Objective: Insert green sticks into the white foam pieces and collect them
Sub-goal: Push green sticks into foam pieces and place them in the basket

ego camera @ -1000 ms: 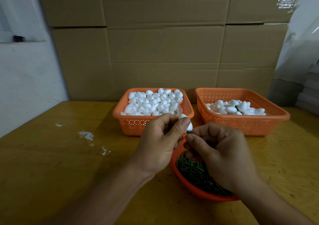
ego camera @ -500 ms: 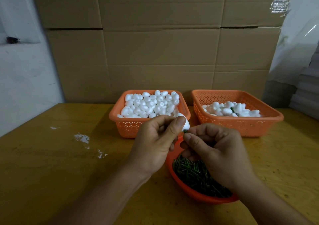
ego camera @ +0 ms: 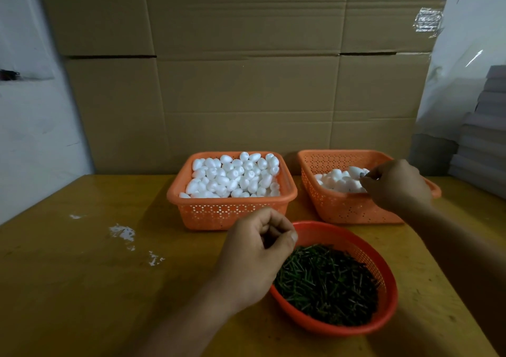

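Observation:
My right hand [ego camera: 397, 185] is over the right orange basket [ego camera: 342, 209]. Its fingertips pinch the dark stick end of a white foam piece [ego camera: 355, 171], which sits just above the pile of finished pieces [ego camera: 335, 181]. My left hand [ego camera: 257, 255] hovers at the left rim of the round red bowl [ego camera: 390, 307], fingers curled in, with nothing visible in it. The bowl holds a heap of short green sticks [ego camera: 325, 282]. The left orange basket [ego camera: 232, 206] is piled with plain white foam pieces [ego camera: 235, 177].
Everything stands on a yellow wooden table [ego camera: 82, 288] with white flecks [ego camera: 121, 232] at the left. A cardboard wall [ego camera: 246, 83] rises right behind the baskets. Stacked grey items [ego camera: 484, 137] stand at the far right.
My right hand has carried the stuck foam piece from above the bowl out to the right basket. My left hand has let go of it and dropped toward the bowl's rim.

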Tool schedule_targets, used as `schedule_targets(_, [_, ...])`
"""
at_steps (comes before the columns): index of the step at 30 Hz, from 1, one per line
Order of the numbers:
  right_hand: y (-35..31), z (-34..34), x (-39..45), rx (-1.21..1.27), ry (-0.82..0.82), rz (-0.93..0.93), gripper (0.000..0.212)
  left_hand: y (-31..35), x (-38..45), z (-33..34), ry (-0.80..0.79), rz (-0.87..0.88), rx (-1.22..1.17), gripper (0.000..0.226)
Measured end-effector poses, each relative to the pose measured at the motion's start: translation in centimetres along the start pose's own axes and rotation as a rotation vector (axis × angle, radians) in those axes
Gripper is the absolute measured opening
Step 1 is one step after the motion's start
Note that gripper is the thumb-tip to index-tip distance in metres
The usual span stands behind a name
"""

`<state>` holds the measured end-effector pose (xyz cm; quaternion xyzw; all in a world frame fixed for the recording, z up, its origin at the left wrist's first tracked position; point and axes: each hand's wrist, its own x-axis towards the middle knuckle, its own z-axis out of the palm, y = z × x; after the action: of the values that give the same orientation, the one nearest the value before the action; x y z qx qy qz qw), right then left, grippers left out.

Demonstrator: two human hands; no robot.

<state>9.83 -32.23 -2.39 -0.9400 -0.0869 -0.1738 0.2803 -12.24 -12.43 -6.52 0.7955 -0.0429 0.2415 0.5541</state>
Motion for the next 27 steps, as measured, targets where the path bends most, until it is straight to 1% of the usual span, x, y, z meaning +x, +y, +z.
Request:
schedule_targets(3, [0.2,0.2,1.6,-0.127,-0.038,0.082,0.028,-0.1,0.0,0.1,0.003,0.033,0.053,0.01])
schedule_targets(6, [-0.1,0.2,2.7,-0.169,-0.06,0.113,0.029,-0.1,0.0,0.2,0.007,0.061,0.1,0.012])
schedule_targets(11, [-0.6,-0.3,3.1,-0.227,-0.114,0.124,0.027,-0.2,-0.2,0.1,-0.001,0.091,0.151,0.036])
schedule_targets(14, [-0.5,-0.4,2.9,-0.2,-0.096,0.116,0.025,-0.2,-0.1,0.1,-0.005,0.104,0.162,0.045])
schedule_targets(16, [-0.3,-0.7,2.5,-0.112,-0.073,0.094,0.027,-0.1,-0.1,0.1,-0.004,0.112,0.165,0.05])
schedule_targets(18, [-0.3,-1.2,1.6,0.073,-0.031,0.047,0.028,-0.1,-0.1,0.1,0.005,0.127,0.181,0.052])
schedule_targets(21, [-1.4,-2.6,-1.3,0.373,0.028,-0.003,0.014,-0.1,-0.1,-0.1,0.022,0.118,0.2,0.046])
schedule_targets(22, [-1.9,-3.1,-2.5,0.451,0.026,-0.012,0.015,-0.1,0.0,-0.2,0.028,0.112,0.195,0.043])
schedule_targets(24, [-2.8,-3.9,-5.2,0.557,-0.022,-0.034,0.024,-0.1,0.1,-0.4,0.054,0.104,0.176,0.035])
schedule_targets(27, [-3.2,-4.3,-9.0,0.637,-0.123,-0.06,0.026,-0.3,0.7,-0.9,0.099,0.083,0.205,0.029])
